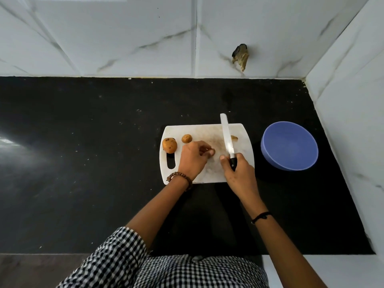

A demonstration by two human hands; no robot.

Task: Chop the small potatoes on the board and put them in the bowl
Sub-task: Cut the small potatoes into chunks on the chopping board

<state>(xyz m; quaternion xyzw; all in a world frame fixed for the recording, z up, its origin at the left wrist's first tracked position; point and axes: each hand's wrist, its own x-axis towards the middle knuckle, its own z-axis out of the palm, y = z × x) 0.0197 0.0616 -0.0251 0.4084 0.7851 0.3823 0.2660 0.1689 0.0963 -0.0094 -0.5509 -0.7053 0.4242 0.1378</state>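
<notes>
Black counter (83,163), board (205,129), potato (212,151), knife (227,138), bowl (291,146).

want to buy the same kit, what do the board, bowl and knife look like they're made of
The cutting board is probably white plastic: matte, brown-stained, with a moulded handle slot. The bowl is likely plastic too, a smooth, uniform blue with a soft sheen, though melamine is possible. The knife has a shiny metal blade, likely steel. Its handle looks like black plastic, mostly hidden in the right hand.
</notes>
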